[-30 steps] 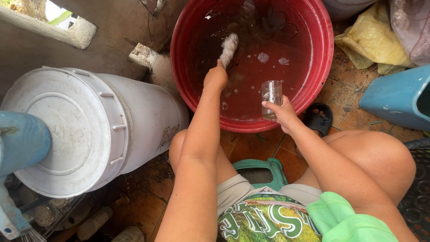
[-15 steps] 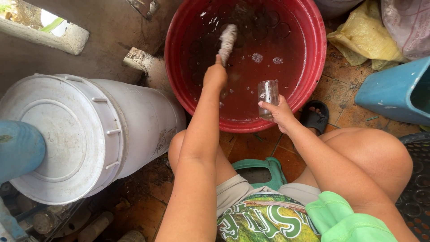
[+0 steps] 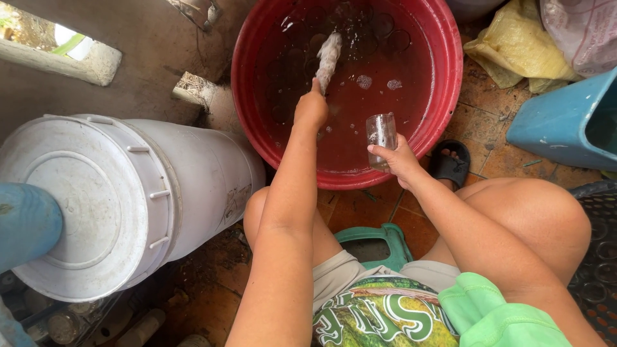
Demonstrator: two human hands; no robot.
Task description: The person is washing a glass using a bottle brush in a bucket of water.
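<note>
Nearest the camera sit the person's lap and a green stool [image 3: 376, 241], knees spread either side of it. The right hand [image 3: 400, 159] holds a clear glass [image 3: 382, 136] at the basin's near rim, fingers wrapped round its lower part — it stands upright as it did half a second ago, in about the same spot on the rim. The left hand [image 3: 312, 109] reaches further in, fingers closed on a whitish brush [image 3: 328, 55] that points away over the water. Against the earlier frames the hand and brush keep much the same place in the basin; the change in where things sit comes mostly from the camera. The red basin [image 3: 443, 96] holds dark soapy water with a few bubbles. To the left lies a white drum [image 3: 116, 205] on its side, to the right a blue tub [image 3: 565, 122].
</note>
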